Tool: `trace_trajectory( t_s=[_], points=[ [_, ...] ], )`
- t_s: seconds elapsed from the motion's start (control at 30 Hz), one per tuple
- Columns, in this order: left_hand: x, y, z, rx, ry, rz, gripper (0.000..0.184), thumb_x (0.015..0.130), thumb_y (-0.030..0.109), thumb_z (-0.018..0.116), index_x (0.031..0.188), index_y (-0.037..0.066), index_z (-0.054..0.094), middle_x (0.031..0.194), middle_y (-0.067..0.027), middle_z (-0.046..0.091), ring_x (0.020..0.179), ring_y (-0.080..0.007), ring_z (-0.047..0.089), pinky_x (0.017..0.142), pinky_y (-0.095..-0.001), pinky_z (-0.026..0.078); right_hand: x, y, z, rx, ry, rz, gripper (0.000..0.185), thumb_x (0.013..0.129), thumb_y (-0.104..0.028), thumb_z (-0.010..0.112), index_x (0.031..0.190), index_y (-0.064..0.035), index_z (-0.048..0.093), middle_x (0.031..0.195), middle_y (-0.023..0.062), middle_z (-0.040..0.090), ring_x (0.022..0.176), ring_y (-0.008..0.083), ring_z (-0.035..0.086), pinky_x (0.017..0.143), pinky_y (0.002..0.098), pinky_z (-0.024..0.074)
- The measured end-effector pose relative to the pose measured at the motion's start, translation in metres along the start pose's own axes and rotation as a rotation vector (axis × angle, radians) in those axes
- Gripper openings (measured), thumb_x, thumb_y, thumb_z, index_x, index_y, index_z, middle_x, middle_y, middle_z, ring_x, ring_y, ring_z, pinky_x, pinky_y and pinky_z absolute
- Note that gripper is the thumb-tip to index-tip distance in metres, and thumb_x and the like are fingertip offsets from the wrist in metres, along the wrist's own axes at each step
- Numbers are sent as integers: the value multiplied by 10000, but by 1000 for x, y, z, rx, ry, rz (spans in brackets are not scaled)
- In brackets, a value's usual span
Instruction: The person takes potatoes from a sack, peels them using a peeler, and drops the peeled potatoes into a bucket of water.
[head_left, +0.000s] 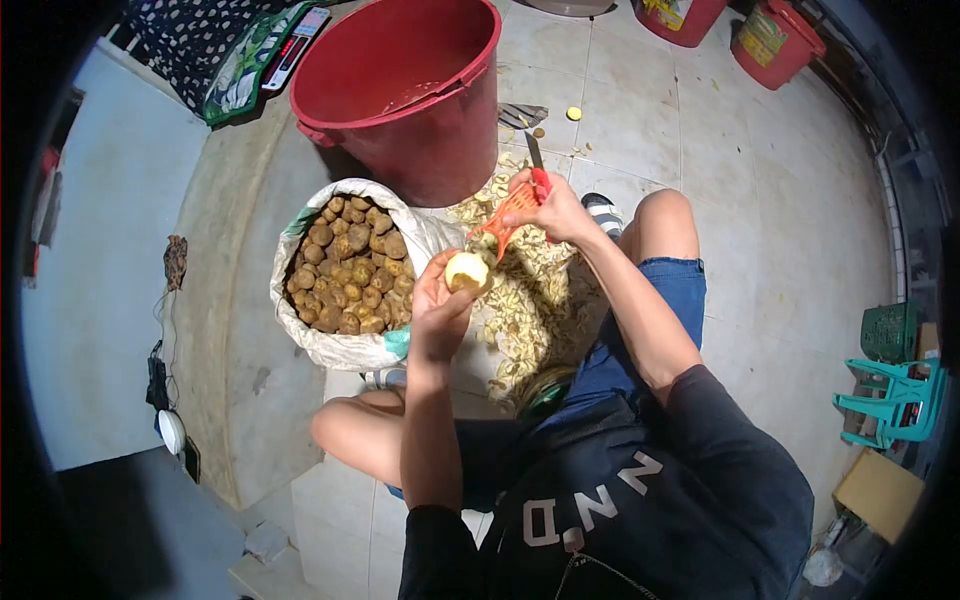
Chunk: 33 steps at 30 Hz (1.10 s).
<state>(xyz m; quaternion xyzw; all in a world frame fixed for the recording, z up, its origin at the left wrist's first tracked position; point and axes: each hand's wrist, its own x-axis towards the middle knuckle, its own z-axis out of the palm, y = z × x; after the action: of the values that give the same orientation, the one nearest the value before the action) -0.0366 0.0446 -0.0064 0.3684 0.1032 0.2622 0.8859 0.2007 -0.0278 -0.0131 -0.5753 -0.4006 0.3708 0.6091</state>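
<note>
Mid-frame: part-peeled potato (467, 271), clamped in left grip (439, 308); orange peeler (520, 201), clamped in right grip (558, 212). Turn steadily, stroke thinly.

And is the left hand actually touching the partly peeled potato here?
Touching. The head view shows it: the left hand is curled against the side of the partly peeled potato, with no gap between them.

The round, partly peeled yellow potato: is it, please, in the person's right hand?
No, the left hand holds the partly peeled potato.
</note>
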Motion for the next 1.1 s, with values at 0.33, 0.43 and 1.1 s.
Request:
trace_trajectory(
  t_s=[0.33,0.43,1.1],
  points=[
    [3,3,3,-93,23,2,540,774,-53,647,1258,-7,410,1125,-114,561,1089,-208,571,1023,-348,429,2,-1,-4,75,82,53,424,665,-112,885,982,-37,614,828,-5,644,758,72,595,692,253,490],
    [3,-1,-3,40,29,23,578,757,-47,677,1264,-4,405,1125,-110,562,1088,-210,574,1027,-362,426,-8,-16,16,-51,-82,-138,416,672,-87,875,978,-31,600,833,6,652,754,86,608,686,249,500],
    [1,2,3,-184,53,17,562,753,-65,667,1234,34,394,1107,-109,544,1082,-208,552,1007,-350,420,1,-5,-6,34,109,91,429,651,-28,868,987,-22,601,847,16,653,757,81,605,694,249,510]
  ],
)
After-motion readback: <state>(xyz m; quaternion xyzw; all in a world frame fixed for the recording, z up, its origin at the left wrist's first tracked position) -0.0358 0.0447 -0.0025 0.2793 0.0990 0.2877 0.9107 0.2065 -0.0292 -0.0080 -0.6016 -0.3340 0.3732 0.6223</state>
